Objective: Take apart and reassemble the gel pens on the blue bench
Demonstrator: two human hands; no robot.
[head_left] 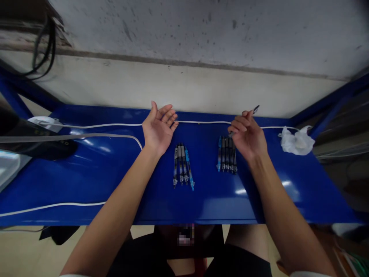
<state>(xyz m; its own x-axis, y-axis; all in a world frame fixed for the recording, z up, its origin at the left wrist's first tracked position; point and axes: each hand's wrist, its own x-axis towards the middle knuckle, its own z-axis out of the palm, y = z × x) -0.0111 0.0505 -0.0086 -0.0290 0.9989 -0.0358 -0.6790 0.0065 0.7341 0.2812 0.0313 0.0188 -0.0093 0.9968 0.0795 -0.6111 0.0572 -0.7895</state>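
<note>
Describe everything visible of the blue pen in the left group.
The blue pen lies aslant on the blue table, top towards the wall. Its top and tip are light blue, its barrel darker, apparently plastic, with crinkled clear material near the tip. That end splays from the next grey-topped pen; contact higher up is unclear.

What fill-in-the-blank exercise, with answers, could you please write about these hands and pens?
1. The right hand holds a slim dark pen, while the left hand holds ____.
2. On the glossy blue tabletop, the row of slim plastic pens nearer the left hand has ____ pens.
3. That row's rightmost pen has an upper end coloured ____.
4. The crumpled white bag lies toward the person's ____ side.

Missing words: nothing; four; blue; right.
</note>
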